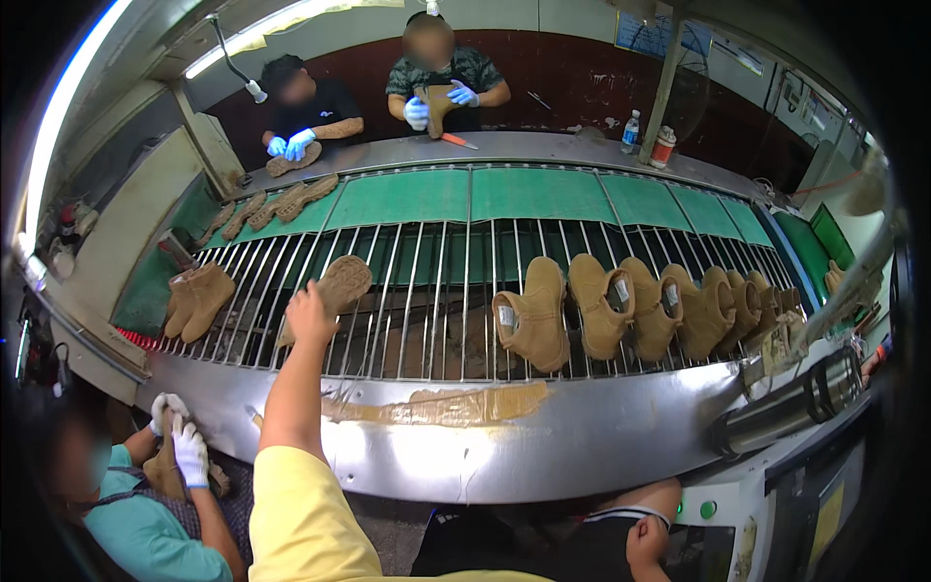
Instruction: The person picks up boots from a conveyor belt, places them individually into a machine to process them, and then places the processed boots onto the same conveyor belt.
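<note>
My left hand (310, 318) reaches out over a conveyor of metal rods (427, 301). Its fingers are wrapped round a tan ankle boot (344, 283), whose patterned sole is turned up toward me. Part of that boot is covered by my hand. Low at the right, beside my leg, my right hand (647, 543) is curled closed, and nothing shows in it. A pair of tan boots (199, 299) stands on the rods left of my left hand. To the right, several more tan boots (535, 315) form a row.
Green sheeting (543, 197) and loose brown soles (291, 202) lie beyond the rods. Two co-workers in blue gloves work at the far ledge (543, 147); a bottle (630, 133) stands there. Another, white-gloved, handles a boot (167, 466) at lower left. The metal edge (436, 456) is nearest me.
</note>
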Demonstrator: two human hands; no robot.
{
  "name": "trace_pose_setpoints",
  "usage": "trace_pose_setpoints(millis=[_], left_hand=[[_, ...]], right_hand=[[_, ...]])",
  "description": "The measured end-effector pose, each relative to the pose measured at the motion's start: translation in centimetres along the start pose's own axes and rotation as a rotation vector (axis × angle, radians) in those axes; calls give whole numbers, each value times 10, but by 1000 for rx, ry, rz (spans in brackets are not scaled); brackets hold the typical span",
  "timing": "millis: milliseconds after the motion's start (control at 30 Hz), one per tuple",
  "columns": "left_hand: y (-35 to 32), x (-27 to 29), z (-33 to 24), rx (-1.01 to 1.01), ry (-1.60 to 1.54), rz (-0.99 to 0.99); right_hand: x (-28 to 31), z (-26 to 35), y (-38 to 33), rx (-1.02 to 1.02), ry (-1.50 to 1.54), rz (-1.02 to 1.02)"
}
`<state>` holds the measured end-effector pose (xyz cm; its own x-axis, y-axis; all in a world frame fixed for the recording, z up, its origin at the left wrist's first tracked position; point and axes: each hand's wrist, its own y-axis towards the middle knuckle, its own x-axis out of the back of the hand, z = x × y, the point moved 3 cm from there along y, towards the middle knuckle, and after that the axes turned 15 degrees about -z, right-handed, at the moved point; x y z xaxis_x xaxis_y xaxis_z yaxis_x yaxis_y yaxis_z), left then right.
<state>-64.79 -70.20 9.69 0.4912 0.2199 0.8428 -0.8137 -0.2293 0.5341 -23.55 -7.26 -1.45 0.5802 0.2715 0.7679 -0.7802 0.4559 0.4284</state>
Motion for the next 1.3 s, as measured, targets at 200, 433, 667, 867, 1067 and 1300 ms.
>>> trace_pose_setpoints(millis=[200, 433, 667, 867, 1067, 1300], left_hand=[[-25, 115, 23, 447, -750, 323], [-291, 166, -45, 1013, -2161, 755], [-406, 224, -197, 1084, -2540, 1529], [-384, 298, -259, -555, -2040, 1410], [-376, 255, -344, -337, -1537, 1328], [-354, 104, -353, -80, -1493, 762]], right_hand=[[1, -8, -24, -71, 64, -101], [42, 65, -41, -179, 772, -62], [79, 180, 26, -319, 2149, 808], [143, 127, 30, -323, 2543, 856], [209, -34, -57, -596, 2070, -95], [399, -97, -178, -978, 1184, -879]])
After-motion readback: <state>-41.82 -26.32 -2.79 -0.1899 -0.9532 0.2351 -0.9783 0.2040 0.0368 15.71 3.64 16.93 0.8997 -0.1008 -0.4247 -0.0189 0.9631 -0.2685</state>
